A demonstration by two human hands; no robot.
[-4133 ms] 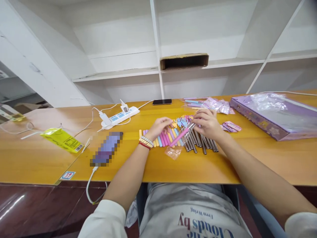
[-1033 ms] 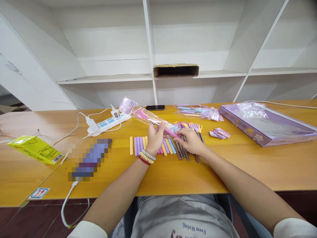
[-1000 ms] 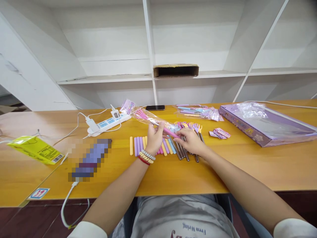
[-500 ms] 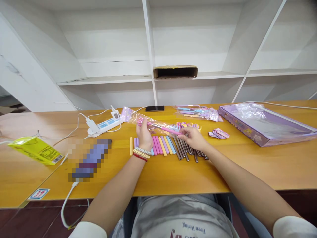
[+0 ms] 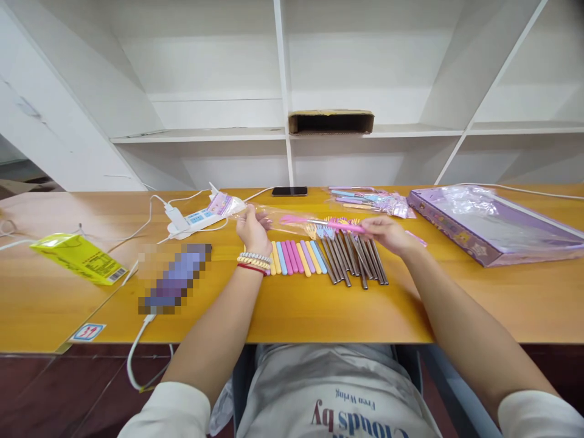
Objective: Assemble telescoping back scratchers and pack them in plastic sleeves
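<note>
My left hand (image 5: pixel 253 232) grips a clear plastic bag (image 5: pixel 274 216) near its printed header (image 5: pixel 222 204). Closed around the pink handle of a back scratcher (image 5: pixel 343 227) is my right hand (image 5: pixel 385 233). The scratcher's pink head and thin metal rod lie within or against the bag; the film is too clear to tell exactly. Below the hands, pastel handle sleeves (image 5: pixel 292 258) lie side by side in a row. Right of them is a bunch of metal rods (image 5: pixel 349 258) with small coloured claw heads at the far end, partly covered by the bag and scratcher.
Bagged scratchers (image 5: pixel 369 201) lie at the back, beside a purple box (image 5: pixel 483 255) with clear wrapping. A black phone (image 5: pixel 289 191), a white power strip (image 5: pixel 201 222) with cables, a blurred-out phone (image 5: pixel 176 280) and a yellow packet (image 5: pixel 79 258) are on the table.
My right hand has moved right with the back scratcher, drawing it along the bag. My left hand has shifted slightly left with the bag. The view has tilted a little.
</note>
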